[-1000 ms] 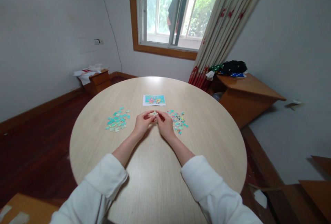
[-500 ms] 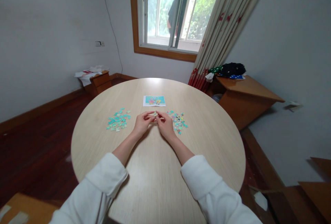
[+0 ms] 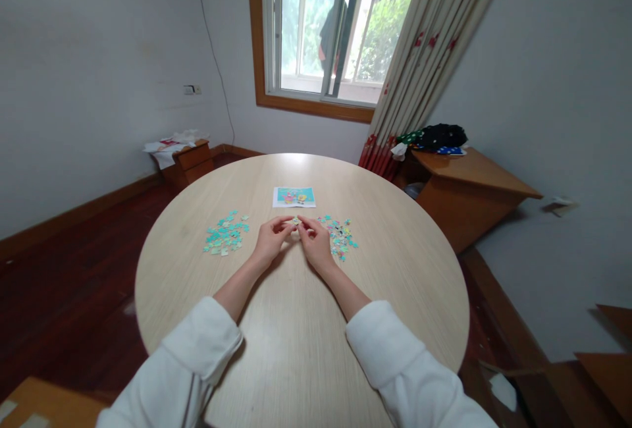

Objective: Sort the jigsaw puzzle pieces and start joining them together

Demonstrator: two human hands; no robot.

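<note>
My left hand (image 3: pixel 269 242) and my right hand (image 3: pixel 315 243) meet over the middle of the round wooden table (image 3: pixel 296 322). Both pinch a small pale jigsaw piece (image 3: pixel 295 221) between thumb and fingers, held just above the tabletop. A heap of teal jigsaw pieces (image 3: pixel 224 233) lies to the left of my left hand. A heap of mixed-colour pieces (image 3: pixel 340 236) lies right beside my right hand. A small printed picture card (image 3: pixel 294 196) lies flat beyond my hands.
A wooden desk (image 3: pixel 469 181) with dark clothes on it stands at the right. A curtain (image 3: pixel 419 66) hangs by the window. A low wooden cabinet (image 3: pixel 187 158) with papers stands at the left wall. Cardboard shows at the lower corners.
My hands stay together on the piece, fingers shifting slightly. The view has tilted up a little, so everything sits a bit lower in the picture.
</note>
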